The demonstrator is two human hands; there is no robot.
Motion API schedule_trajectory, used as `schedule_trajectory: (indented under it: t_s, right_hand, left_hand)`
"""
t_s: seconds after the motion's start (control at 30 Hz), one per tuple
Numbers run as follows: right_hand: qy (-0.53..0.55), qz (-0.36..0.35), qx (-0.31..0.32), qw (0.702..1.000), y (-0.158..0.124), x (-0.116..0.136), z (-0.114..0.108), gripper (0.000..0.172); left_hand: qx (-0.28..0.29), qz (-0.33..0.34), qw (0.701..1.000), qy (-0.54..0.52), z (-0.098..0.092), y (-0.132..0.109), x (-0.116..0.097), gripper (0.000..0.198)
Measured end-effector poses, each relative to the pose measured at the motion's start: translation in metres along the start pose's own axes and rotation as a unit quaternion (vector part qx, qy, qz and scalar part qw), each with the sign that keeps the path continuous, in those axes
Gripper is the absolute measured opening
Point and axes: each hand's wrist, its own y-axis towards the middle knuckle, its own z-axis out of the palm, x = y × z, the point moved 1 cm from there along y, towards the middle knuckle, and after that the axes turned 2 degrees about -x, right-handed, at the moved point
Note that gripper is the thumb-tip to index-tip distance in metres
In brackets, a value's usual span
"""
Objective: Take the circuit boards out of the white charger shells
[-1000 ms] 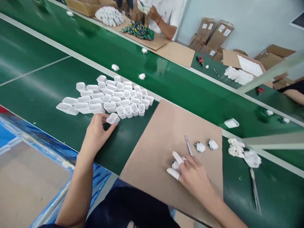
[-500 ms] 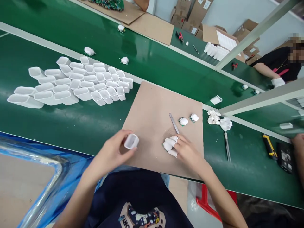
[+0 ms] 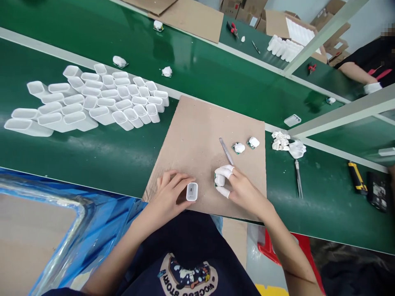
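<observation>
One cup faces mouth-up near the cardboard's near edge, pinched by the left hand; right hand holds a white-topped board near tweezers. Likely best: light grip, cup steady, mouth unobstructed.

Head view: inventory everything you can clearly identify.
Held case: 1, white, left hand
Grouped cases: over thirty, white, left
Lying cases: 2, white, middle strip
Held board: 1, green-white, right hand
Loose boards: 2, green-white, mat
Distant boards: 4, green-white, middle strip
Cardboard mat: 1, brown, beneath hands
Tweezers: 1, silver, mat
Crumpled pieces: several, white, right
Slim tool: 1, silver, right
Hand tools: 2, red, far bench
Cartons: several, brown, background
Co-worker's sleeve: 1, black, right
Left hand: 1, bare, over mat
Right hand: 1, white-tipped, over mat
</observation>
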Motion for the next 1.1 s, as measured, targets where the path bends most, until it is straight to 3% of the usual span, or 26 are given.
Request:
schedule_trajectory:
  t_s: [0.07, 0.2, 0.27, 0.37, 0.43, 0.57, 0.67, 0.73, 0.8, 0.87, 0.97, 1.1]
  right_hand:
    - [0.154, 0.025, -0.058, 0.986, -0.010, 0.009, 0.001, 0.039]
    - [0.371, 0.043, -0.165, 0.913, -0.035, 0.031, 0.013, 0.042]
    - [0.416, 0.049, -0.208, 0.884, -0.043, 0.041, 0.018, 0.043]
    - [0.432, 0.059, -0.248, 0.865, -0.049, 0.050, 0.022, 0.048]
    - [0.433, 0.057, -0.258, 0.862, -0.050, 0.052, 0.024, 0.050]
    - [0.447, 0.056, -0.285, 0.846, -0.048, 0.051, 0.030, 0.048]
    - [0.482, 0.068, -0.310, 0.817, -0.044, 0.048, 0.036, 0.043]
    - [0.496, 0.080, -0.327, 0.800, -0.042, 0.045, 0.039, 0.040]
    - [0.504, 0.085, -0.336, 0.791, -0.041, 0.042, 0.041, 0.038]
    - [0.509, 0.079, -0.339, 0.787, -0.041, 0.040, 0.041, 0.039]
    - [0.507, 0.064, -0.354, 0.783, -0.041, 0.042, 0.037, 0.042]
    - [0.486, 0.038, -0.357, 0.797, -0.040, 0.053, 0.026, 0.042]
  left_hand:
    - [-0.006, 0.024, 0.999, -0.024, 0.001, 0.000, -0.005, 0.043]
    - [-0.043, 0.088, 0.988, -0.123, 0.001, 0.001, -0.024, 0.044]
    - [-0.047, 0.078, 0.978, -0.188, 0.002, 0.000, -0.032, 0.040]
    - [-0.011, 0.013, 0.946, -0.324, 0.007, -0.002, -0.037, 0.031]
    - [0.021, -0.051, 0.884, -0.464, 0.014, -0.003, -0.036, 0.034]
    - [0.058, -0.144, 0.715, -0.682, 0.027, -0.006, -0.036, 0.044]
    - [0.081, -0.156, 0.647, -0.742, 0.030, -0.007, -0.039, 0.041]
    - [0.093, -0.158, 0.624, -0.759, 0.029, -0.009, -0.040, 0.050]
    - [0.108, -0.142, 0.640, -0.748, 0.025, -0.011, -0.038, 0.053]
    - [0.120, -0.106, 0.705, -0.691, 0.020, -0.012, -0.036, 0.049]
    - [0.091, -0.048, 0.810, -0.577, 0.014, -0.011, -0.037, 0.048]
    - [0.026, -0.004, 0.852, -0.522, 0.017, -0.007, -0.042, 0.049]
